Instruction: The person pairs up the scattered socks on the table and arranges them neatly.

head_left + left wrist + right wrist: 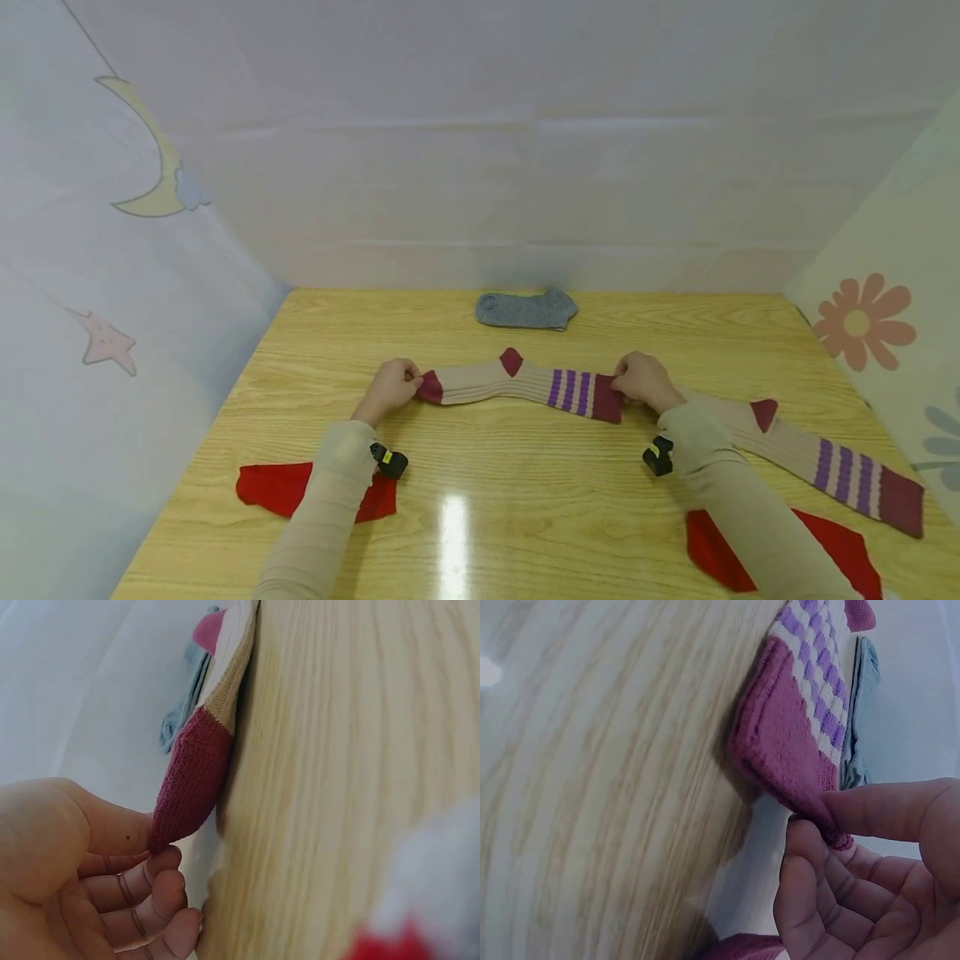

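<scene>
A long beige sock (472,382) with a maroon toe, heel and cuff and purple stripes lies stretched sideways across the middle of the table. My left hand (393,385) pinches its maroon toe (193,772) between thumb and index finger. At the other end, my right hand (645,379) pinches a corner of the maroon cuff (780,735). Both wrist views show the held ends lifted slightly off the wood. A second matching sock (795,446) lies slanted to the right, its toe end hidden behind my right hand and forearm.
A grey ankle sock (525,310) lies near the table's back edge. Red fabric pieces lie partly under each forearm, one red piece (273,485) at left and another red piece (840,546) at right. Printed cloth walls stand behind and beside the wooden table (525,483).
</scene>
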Tool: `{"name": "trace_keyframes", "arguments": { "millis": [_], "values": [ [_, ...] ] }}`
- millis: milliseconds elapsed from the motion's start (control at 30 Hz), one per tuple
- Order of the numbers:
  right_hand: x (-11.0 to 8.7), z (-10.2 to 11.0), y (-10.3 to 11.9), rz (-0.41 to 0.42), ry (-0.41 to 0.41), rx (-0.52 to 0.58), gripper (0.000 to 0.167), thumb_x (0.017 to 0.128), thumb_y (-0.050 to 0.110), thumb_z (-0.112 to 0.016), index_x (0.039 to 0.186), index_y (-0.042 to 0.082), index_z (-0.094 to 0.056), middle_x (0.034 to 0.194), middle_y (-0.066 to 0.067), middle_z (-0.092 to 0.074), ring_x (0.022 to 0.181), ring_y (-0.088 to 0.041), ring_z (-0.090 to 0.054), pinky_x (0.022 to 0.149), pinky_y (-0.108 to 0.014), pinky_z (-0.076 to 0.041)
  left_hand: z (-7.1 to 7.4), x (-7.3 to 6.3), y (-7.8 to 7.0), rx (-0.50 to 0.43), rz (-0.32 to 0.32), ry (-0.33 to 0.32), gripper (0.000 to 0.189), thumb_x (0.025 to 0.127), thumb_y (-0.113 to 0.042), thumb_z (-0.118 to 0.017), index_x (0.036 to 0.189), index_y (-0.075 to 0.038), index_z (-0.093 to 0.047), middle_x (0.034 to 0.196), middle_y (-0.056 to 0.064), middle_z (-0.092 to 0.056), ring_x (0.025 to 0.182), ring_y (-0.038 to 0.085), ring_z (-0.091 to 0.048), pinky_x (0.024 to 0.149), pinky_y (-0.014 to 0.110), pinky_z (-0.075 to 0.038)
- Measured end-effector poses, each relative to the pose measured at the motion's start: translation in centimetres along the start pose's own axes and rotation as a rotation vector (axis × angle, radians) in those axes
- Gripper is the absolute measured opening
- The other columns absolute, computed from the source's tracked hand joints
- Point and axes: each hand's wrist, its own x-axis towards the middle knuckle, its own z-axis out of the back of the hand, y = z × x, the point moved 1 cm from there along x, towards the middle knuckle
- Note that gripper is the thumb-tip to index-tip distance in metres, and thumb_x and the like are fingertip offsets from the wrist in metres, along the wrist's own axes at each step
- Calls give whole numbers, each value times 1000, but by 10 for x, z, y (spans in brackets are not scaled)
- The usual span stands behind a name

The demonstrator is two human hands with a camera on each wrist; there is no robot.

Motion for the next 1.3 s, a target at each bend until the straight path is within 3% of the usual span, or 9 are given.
{"name": "trace_keyframes", "arguments": {
  "millis": [400,800,967,1167,1300],
  "values": [
    [-3,5,-1,-29,14,17,6,79,2,-57,78,-4,-58,68,-11,-59,50,-15,-54,47,-28,-44,-4,3,-5,-1,-9,1,9,86,-6,-59,79,0,-60,72,6,-56,63,16,-48,58,28,-41],
    [0,7,-1,13,-17,-93,7,78,4,-57,73,-1,-58,53,-3,-53,46,-14,-48,47,-28,-38,-2,1,-6,-10,6,-10,8,86,-6,-59,80,-1,-60,74,7,-58,66,18,-51,59,30,-42],
    [-2,9,0,31,-47,-119,9,79,6,-58,75,-3,-58,55,-4,-54,47,-14,-47,49,-29,-38,-1,-1,-8,7,-11,-39,8,87,-8,-57,83,-2,-60,73,7,-57,62,17,-49,54,28,-41],
    [-6,12,0,41,-64,-90,16,81,9,-60,83,-7,-59,67,-11,-58,51,-17,-49,50,-31,-40,0,-5,-15,24,-33,-66,10,87,-9,-56,84,-1,-61,70,7,-56,57,16,-46,51,28,-40],
    [-8,12,-3,28,-63,-38,17,83,11,-60,84,-6,-60,62,-9,-59,48,-15,-49,47,-29,-40,-2,-6,-21,13,-39,-57,11,88,-11,-56,84,-2,-61,66,4,-54,53,13,-43,48,26,-37]
  ]
}}
